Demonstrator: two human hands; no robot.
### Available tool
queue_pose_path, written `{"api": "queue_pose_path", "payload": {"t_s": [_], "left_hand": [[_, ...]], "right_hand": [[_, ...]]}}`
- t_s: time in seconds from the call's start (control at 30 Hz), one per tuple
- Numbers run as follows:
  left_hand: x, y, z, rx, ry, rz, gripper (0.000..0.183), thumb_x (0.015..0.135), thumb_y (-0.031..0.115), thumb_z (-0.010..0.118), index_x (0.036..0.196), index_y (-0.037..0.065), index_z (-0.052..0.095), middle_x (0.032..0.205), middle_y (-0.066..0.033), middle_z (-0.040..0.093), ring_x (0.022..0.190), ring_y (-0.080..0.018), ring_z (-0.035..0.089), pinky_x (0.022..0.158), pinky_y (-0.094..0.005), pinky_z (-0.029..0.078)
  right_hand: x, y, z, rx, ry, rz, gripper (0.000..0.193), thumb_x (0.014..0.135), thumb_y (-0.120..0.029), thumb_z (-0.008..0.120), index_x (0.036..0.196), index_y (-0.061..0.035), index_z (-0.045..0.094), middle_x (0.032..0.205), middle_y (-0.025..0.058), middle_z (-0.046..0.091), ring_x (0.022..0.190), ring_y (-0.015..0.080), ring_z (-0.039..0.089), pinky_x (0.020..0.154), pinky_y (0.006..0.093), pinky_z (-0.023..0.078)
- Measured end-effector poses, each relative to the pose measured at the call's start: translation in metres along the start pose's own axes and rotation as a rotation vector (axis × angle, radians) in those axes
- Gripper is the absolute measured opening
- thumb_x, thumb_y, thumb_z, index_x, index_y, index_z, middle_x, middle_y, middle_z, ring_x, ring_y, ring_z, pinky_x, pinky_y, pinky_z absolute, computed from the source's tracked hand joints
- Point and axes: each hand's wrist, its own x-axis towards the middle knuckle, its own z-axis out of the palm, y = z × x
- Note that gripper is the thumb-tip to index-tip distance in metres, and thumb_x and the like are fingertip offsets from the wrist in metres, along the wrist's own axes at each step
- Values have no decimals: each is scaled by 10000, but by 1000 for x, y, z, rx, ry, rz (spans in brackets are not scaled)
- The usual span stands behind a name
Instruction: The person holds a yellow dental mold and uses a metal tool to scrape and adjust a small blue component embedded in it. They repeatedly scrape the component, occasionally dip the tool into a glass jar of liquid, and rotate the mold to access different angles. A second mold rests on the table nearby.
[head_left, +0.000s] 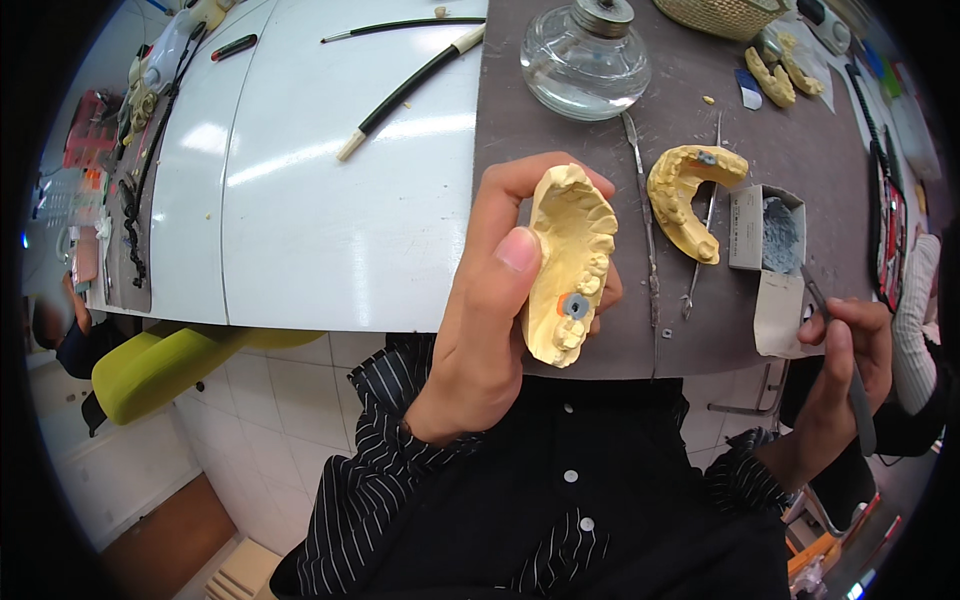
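Your left hand [475, 320] is up in front of your body, near the middle of the view. Its thumb [516, 252] points up and a bit to the right, with the nail showing. The pointing finger [508, 182] reaches across above the thumb, and more fingertips [610, 288] peek out on the right. The whole hand is curled in a grip. Its wrist [432, 420] slants up to the right. Your right hand [852, 350] is far to the right, with its fingers bent into a pinch. Your hands are well apart.
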Motion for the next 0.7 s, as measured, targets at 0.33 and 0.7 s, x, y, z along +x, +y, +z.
{"api": "queue_pose_path", "payload": {"t_s": [0.33, 0.7], "left_hand": [[-10, -10, 2, 297, -34, 258, 541, 871, 492, 349, 1170, 50, 256, 717, -137, 528, 585, -119, 513, 512, -216, 422], [-15, -7, 15, 138, -9, 207, 381, 735, 10, 649, 1023, -21, 401, 1056, -197, 548, 985, -201, 555, 856, -283, 462]], "right_hand": [[17, -5, -26, -540, -319, -461, 192, 566, 23, 642, 755, 21, 610, 691, 99, 584, 654, 198, 505, 651, 325, 353], [-14, 5, 5, 256, 52, -355, 146, 763, -15, 491, 904, 19, 480, 646, 93, 547, 781, 290, 609, 890, 497, 370]]}}
